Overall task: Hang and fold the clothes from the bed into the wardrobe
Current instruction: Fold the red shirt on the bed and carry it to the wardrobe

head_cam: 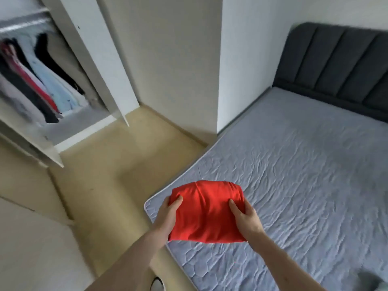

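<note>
both hands hold a folded red garment (206,211) just above the near left corner of the bed (294,175). the left hand (169,211) grips its left edge with the thumb pressed on top and the fingers hidden beneath; the right hand (244,215) grips the right side the same way, thumb on top, fingers curled under.

the step in hand looks like carrying the bundle from the bed to the wardrobe (63,91), which stands open past the bed's left edge, across a strip of bare floor (105,175). to do it well, keep both thumbs clamped down so the layers do not slide apart, hold the bundle level, and support it from below rather than pinching only the edges. the folded stack should go onto a shelf, not the rail; no shelf for folded things shows clearly here, so where it lands i cannot tell.

the garment is bright red, soft cloth, folded into a thick, roughly rectangular pad with rounded far corners. a seam or fold line runs from its far edge toward the middle, and shallow creases spread from each thumb. its near edge droops a little.

hanging clothes (37,80) already fill the wardrobe rail: dark, red, and pale blue pieces, blurred.
</note>
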`<state>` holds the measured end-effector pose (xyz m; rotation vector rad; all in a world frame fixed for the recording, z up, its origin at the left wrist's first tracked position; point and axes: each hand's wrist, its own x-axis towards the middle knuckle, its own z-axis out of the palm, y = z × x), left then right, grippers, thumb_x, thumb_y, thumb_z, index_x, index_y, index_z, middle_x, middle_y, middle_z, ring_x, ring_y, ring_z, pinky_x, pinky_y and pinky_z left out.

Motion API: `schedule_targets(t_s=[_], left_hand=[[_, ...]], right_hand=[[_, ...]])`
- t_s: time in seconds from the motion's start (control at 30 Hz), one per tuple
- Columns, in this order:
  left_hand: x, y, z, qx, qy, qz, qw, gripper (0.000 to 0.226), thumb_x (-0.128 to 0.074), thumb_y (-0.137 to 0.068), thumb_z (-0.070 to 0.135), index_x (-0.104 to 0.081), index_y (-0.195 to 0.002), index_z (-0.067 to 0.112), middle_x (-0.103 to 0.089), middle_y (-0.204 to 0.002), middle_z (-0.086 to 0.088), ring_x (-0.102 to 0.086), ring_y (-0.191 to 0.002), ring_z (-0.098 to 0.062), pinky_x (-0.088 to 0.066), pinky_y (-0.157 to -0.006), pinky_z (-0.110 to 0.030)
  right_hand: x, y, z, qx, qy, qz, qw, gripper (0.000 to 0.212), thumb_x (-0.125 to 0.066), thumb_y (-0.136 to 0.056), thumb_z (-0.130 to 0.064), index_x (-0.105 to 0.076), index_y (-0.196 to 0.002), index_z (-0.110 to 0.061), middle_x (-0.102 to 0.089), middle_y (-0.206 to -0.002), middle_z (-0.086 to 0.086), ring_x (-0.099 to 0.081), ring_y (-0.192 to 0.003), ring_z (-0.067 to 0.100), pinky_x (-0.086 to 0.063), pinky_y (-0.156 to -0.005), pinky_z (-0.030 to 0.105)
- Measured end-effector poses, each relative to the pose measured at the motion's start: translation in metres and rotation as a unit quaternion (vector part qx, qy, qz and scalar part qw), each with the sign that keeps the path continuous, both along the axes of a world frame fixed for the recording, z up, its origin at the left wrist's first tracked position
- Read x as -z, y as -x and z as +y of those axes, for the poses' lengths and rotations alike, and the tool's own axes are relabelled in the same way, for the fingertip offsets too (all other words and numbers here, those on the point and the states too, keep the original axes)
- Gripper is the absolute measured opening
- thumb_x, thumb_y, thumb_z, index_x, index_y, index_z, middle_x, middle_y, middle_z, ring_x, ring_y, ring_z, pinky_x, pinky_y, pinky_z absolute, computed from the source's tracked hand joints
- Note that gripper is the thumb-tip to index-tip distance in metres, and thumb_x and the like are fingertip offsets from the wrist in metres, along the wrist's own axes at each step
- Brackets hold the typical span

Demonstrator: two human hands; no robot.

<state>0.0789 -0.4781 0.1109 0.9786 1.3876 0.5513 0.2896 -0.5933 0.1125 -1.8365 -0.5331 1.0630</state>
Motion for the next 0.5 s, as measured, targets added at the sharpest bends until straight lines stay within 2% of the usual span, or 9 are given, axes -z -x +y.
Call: schedule_targets(t_s=[0.1, 0.13, 0.17, 0.23, 0.3, 0.4, 0.5], left_hand=[[-0.011, 0.047, 0.051, -0.058, -0.026, -0.017, 0.998, 0.062, -0.083, -0.068, 0.060, -0.071, -0.114, 0.022, -0.078, -0.108, -0.004, -0.073, -0.106, -0.026, -0.052, -0.104, -0.050], [-0.016, 0.058, 0.064, -0.066, -0.029, -0.035, 0.997, 0.067, -0.084, -0.064, 0.060, -0.070, -0.115, 0.019, -0.078, -0.108, -0.006, -0.073, -0.105, -0.028, -0.053, -0.102, -0.051], [-0.034, 0.073, 0.079, -0.079, -0.031, -0.049, 0.995, 0.062, -0.083, -0.068, 0.054, -0.069, -0.115, 0.016, -0.078, -0.108, -0.009, -0.073, -0.104, -0.029, -0.054, -0.101, -0.051], [-0.067, 0.097, 0.099, -0.097, -0.045, -0.064, 0.992, 0.034, -0.077, -0.087, 0.035, -0.067, -0.113, 0.015, -0.077, -0.108, -0.011, -0.074, -0.101, -0.028, -0.056, -0.098, -0.047], [-0.086, 0.135, 0.131, -0.119, -0.065, -0.078, 0.988, 0.020, -0.069, -0.097, 0.027, -0.065, -0.113, 0.017, -0.076, -0.109, -0.009, -0.074, -0.098, -0.024, -0.057, -0.093, -0.042], [-0.109, 0.191, 0.182, -0.140, -0.105, -0.062, 0.983, 0.024, -0.066, -0.099, 0.031, -0.063, -0.118, 0.017, -0.073, -0.112, -0.005, -0.072, -0.098, -0.021, -0.056, -0.087, -0.037], [-0.132, 0.242, 0.224, -0.138, -0.127, -0.048, 0.981, 0.036, -0.062, -0.099, 0.042, -0.056, -0.129, 0.022, -0.068, -0.121, -0.001, -0.068, -0.105, -0.021, -0.054, -0.098, -0.042]], right_hand=[[-0.040, 0.032, 0.064, -0.050, -0.022, -0.023, 0.998, 0.020, -0.065, -0.099, -0.036, -0.059, -0.118, -0.033, -0.066, -0.103, -0.010, -0.061, -0.102, 0.011, -0.040, -0.094, 0.023], [-0.048, 0.040, 0.080, -0.059, -0.028, -0.026, 0.998, 0.020, -0.066, -0.098, -0.035, -0.059, -0.117, -0.033, -0.066, -0.103, -0.010, -0.061, -0.101, 0.011, -0.040, -0.093, 0.022], [-0.057, 0.055, 0.103, -0.070, -0.043, -0.028, 0.996, 0.020, -0.066, -0.098, -0.035, -0.060, -0.117, -0.032, -0.068, -0.104, -0.010, -0.062, -0.101, 0.010, -0.041, -0.094, 0.023], [-0.069, 0.080, 0.141, -0.088, -0.056, -0.030, 0.994, 0.025, -0.066, -0.097, -0.037, -0.063, -0.121, -0.030, -0.070, -0.110, -0.007, -0.063, -0.104, 0.011, -0.043, -0.097, 0.026], [-0.085, 0.118, 0.185, -0.109, -0.068, -0.040, 0.991, 0.040, -0.066, -0.096, -0.041, -0.061, -0.132, -0.026, -0.068, -0.114, -0.007, -0.063, -0.109, 0.015, -0.045, -0.101, 0.031], [-0.109, 0.171, 0.248, -0.135, -0.087, -0.044, 0.986, 0.059, -0.065, -0.095, -0.049, -0.045, -0.147, -0.031, -0.061, -0.132, -0.005, -0.058, -0.120, 0.017, -0.043, -0.110, 0.037], [-0.129, 0.221, 0.302, -0.156, -0.121, -0.045, 0.979, 0.072, -0.065, -0.095, -0.048, -0.031, -0.157, -0.035, -0.054, -0.143, -0.003, -0.053, -0.131, 0.020, -0.039, -0.116, 0.038]])
